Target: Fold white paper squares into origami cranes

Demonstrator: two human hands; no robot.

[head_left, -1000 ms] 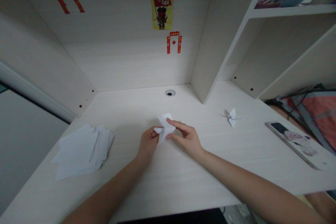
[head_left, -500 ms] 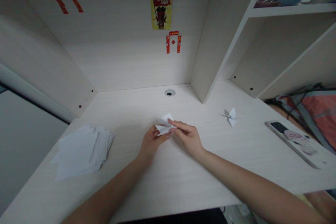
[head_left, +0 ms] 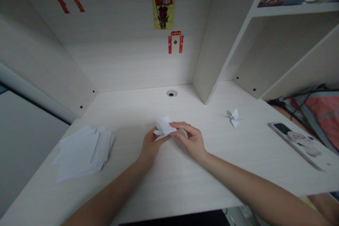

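Note:
A small folded white paper (head_left: pixel 163 126) is held between both hands above the middle of the desk, its flaps partly spread. My left hand (head_left: pixel 150 144) grips it from the left and below, with the thumb along the near edge and some fingers hidden behind the paper. My right hand (head_left: pixel 192 137) pinches its right side between thumb and fingers. To the right on the desk stands a finished paper crane (head_left: pixel 234 118), apart from my hands. Over on the left lies a loose stack of white paper sheets (head_left: pixel 82 152).
A phone (head_left: pixel 296 144) in a decorated case lies at the desk's right. Behind the hands are a round cable hole (head_left: pixel 172 93) and an upright shelf panel (head_left: pixel 212 77). Red fabric (head_left: pixel 317 113) lies beyond the right edge. Stickers (head_left: pixel 163 7) mark the back wall.
The folded paper has changed shape: a flap that stood open toward the right hand now lies broader and flatter across the top. Both hands have stayed nearly in place.

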